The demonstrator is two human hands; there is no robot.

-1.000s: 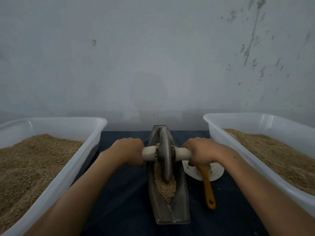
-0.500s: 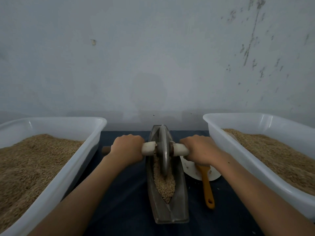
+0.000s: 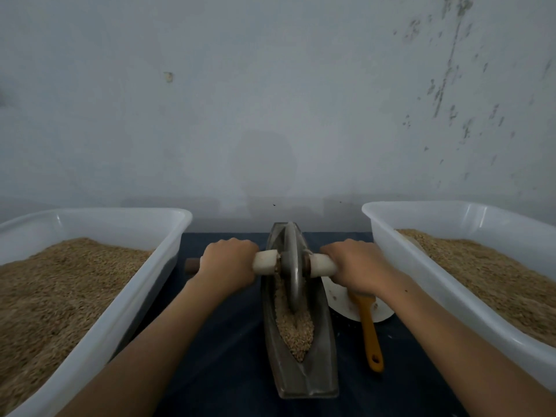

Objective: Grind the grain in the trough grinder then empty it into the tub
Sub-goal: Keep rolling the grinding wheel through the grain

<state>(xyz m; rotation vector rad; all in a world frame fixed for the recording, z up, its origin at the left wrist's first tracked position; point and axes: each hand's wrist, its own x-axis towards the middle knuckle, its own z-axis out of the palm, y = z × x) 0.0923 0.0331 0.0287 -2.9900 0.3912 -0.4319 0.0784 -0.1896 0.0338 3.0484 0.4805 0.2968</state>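
A boat-shaped metal trough grinder (image 3: 301, 377) lies lengthwise on a dark cloth between two tubs. Tan grain (image 3: 296, 332) fills its near half. A metal wheel (image 3: 291, 266) stands upright in the trough's far half on a cross axle with white handles (image 3: 264, 263). My left hand (image 3: 227, 263) grips the left handle and my right hand (image 3: 355, 266) grips the right one. The axle's brown end (image 3: 192, 265) sticks out left of my left hand. Both white tubs, left (image 3: 120, 320) and right (image 3: 421, 281), hold grain.
An orange-handled brush (image 3: 368, 329) lies on a white plate (image 3: 340, 299) just right of the trough, partly under my right wrist. A pale wall (image 3: 270, 100) rises directly behind the table. Dark cloth (image 3: 222, 350) shows between the left tub and the trough.
Both hands have rolled the wheel away from me toward the trough's far end. More grain shows in the near half.
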